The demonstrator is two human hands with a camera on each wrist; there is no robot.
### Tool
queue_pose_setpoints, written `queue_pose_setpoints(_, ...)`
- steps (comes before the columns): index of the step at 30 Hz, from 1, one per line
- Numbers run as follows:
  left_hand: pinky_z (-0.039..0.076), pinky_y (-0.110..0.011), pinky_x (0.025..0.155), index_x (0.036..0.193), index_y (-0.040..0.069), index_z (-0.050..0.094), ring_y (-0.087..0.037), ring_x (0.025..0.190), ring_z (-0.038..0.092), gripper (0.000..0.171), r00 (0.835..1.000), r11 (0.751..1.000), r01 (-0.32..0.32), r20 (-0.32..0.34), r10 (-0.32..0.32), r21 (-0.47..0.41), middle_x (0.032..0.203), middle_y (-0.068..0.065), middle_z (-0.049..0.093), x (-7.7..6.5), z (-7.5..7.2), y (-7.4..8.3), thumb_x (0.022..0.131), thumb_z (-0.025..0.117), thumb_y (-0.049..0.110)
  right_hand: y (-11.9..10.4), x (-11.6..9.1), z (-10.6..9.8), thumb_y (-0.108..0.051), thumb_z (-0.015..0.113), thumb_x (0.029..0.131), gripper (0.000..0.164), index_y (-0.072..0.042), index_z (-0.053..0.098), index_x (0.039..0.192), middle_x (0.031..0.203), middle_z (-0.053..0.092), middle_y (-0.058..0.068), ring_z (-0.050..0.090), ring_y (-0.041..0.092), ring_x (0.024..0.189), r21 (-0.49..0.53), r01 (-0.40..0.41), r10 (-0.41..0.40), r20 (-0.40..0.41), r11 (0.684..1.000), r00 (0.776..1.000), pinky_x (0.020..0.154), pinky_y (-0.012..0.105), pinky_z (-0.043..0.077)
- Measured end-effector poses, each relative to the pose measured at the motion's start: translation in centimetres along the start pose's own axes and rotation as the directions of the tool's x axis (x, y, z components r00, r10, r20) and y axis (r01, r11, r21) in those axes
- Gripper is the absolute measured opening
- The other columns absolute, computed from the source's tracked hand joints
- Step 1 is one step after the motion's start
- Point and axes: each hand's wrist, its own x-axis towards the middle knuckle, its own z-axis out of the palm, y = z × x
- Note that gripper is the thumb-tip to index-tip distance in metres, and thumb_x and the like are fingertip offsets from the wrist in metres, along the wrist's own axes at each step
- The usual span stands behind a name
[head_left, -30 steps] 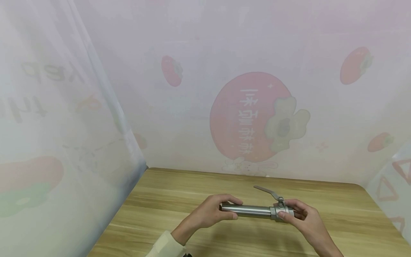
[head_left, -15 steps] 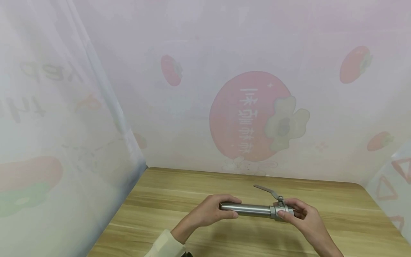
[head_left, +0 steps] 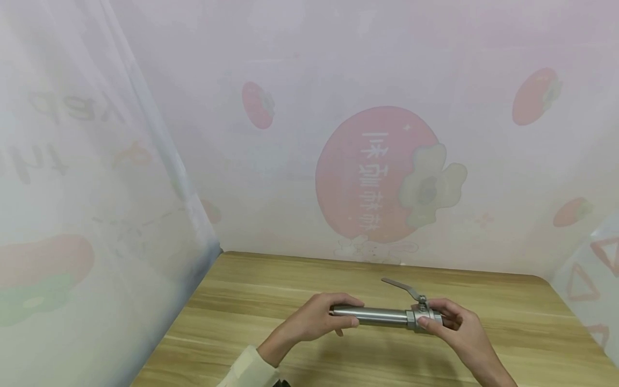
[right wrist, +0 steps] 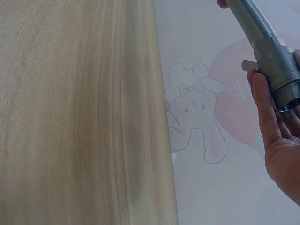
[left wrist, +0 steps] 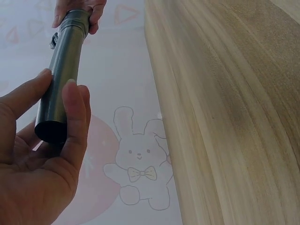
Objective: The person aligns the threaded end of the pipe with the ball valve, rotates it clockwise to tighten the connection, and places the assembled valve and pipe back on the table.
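A shiny metal pipe (head_left: 377, 315) joined to a ball valve (head_left: 422, 318) is held level above the table, its lever handle (head_left: 402, 287) slanting up and to the left. My left hand (head_left: 316, 320) grips the pipe's free end between thumb and fingers. In the left wrist view that round end (left wrist: 51, 131) looks dark. My right hand (head_left: 459, 330) holds the valve body, thumb on the near side and fingers behind. The valve's open end (right wrist: 287, 101) faces the palm in the right wrist view. Where pipe meets valve, the threads are mostly hidden.
Beneath the hands lies a wood-grain table (head_left: 251, 290) with rounded far corners. A pale printed curtain (head_left: 280, 177) with red fruit and a rabbit hangs behind its back edge. Another curtain (head_left: 96, 215) runs along the left side.
The left hand's fingers have shifted slightly round the pipe end, with one fingertip now showing below it. The right hand and valve stay in nearly the same place.
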Motion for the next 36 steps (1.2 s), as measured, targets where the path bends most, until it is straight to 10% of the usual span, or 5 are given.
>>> queue_pose_setpoints(21,0.062,-0.024,0.076,0.138,0.018,0.075,-0.018,0.097,0.075,0.032,1.000,1.000,-0.001,-0.005,0.001,0.014,0.133,-0.006,0.075,-0.11,-0.02,0.12,0.106,0.074,0.022,0.34,0.07,-0.01,-0.020,0.080,0.102,0.042,-0.002,0.069,0.138,0.124,0.081,0.001,0.077,0.010,0.098,0.018,0.024,-0.024,-0.003,1.000,1.000,0.084,0.026,0.062)
queue_pose_setpoints(36,0.061,-0.025,0.074,0.134,0.018,0.077,-0.005,0.086,0.070,0.033,0.999,0.999,-0.014,-0.040,0.016,0.046,0.127,-0.002,0.077,-0.09,0.03,0.31,0.101,0.081,0.018,0.13,0.07,-0.06,-0.022,0.081,0.102,0.043,-0.003,0.069,0.138,0.124,0.081,-0.002,0.077,0.011,0.099,0.013,0.011,-0.011,0.005,1.000,1.000,0.085,0.027,0.062)
